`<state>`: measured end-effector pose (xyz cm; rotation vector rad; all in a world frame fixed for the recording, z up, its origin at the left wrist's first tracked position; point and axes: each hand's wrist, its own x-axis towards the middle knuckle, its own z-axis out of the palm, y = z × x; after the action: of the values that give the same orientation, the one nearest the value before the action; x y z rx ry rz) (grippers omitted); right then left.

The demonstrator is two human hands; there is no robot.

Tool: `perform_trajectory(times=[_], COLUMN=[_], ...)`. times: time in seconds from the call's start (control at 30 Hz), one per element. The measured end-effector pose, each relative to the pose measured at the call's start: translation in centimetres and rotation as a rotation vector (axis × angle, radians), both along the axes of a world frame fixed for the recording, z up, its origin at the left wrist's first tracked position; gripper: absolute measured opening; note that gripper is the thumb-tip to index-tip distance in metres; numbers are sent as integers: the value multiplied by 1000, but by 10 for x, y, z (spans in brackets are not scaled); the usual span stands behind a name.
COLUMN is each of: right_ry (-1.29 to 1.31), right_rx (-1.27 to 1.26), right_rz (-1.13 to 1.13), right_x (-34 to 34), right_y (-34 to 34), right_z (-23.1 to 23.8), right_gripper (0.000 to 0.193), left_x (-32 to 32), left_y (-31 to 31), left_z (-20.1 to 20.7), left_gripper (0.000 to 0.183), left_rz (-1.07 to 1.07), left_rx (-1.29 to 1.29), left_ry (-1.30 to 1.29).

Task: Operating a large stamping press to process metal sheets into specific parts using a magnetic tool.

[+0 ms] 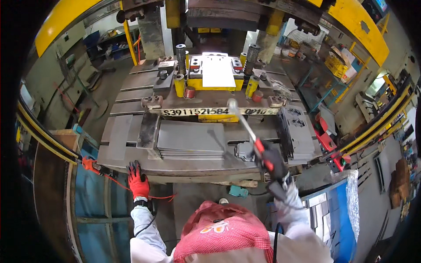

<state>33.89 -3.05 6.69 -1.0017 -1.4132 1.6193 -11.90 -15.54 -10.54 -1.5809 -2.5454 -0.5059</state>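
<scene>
My left hand (139, 180), in a red glove with dark fingertips, rests with fingers spread at the front edge of the press bed (175, 165). In a dark glove, my right hand (271, 161) is closed round the red handle of a metal rod with a round tip (246, 125). The rod points up and away, its tip in front of the lower die (258, 106). A stack of flat sheet metal blanks (190, 136) lies left of the rod. One bright sheet (218, 72) sits on the die. Cut metal pieces (298, 133) are stacked at the right.
Dark guide posts (181, 57) and yellow cylinders (179, 85) rise around the die, under the raised upper press part (223, 13). A narrow metal strip (119, 136) lies on the bed's left. Yellow-black bars (48, 138) flank both sides. A red bracket (326, 142) stands right.
</scene>
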Motion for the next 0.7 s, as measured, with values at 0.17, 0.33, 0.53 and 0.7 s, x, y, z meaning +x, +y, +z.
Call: perform_trajectory(times=[0.17, 0.33, 0.53, 0.7], right_ry=[243, 228, 316, 202], right_rx=[44, -21, 86, 97], right_rz=[-45, -44, -83, -45], right_x=[-27, -57, -29, 47], right_y=[143, 226, 185, 55], right_z=[35, 45, 41, 7], right_gripper=[34, 37, 45, 62], left_x=[12, 70, 170, 211], left_y=[-18, 6, 107, 211], left_z=[-7, 58, 134, 149], left_gripper=[58, 56, 51, 47], left_rz=[270, 33, -469, -605], left_rx=[177, 509, 637, 381], left_ry=[-199, -259, -999, -1841])
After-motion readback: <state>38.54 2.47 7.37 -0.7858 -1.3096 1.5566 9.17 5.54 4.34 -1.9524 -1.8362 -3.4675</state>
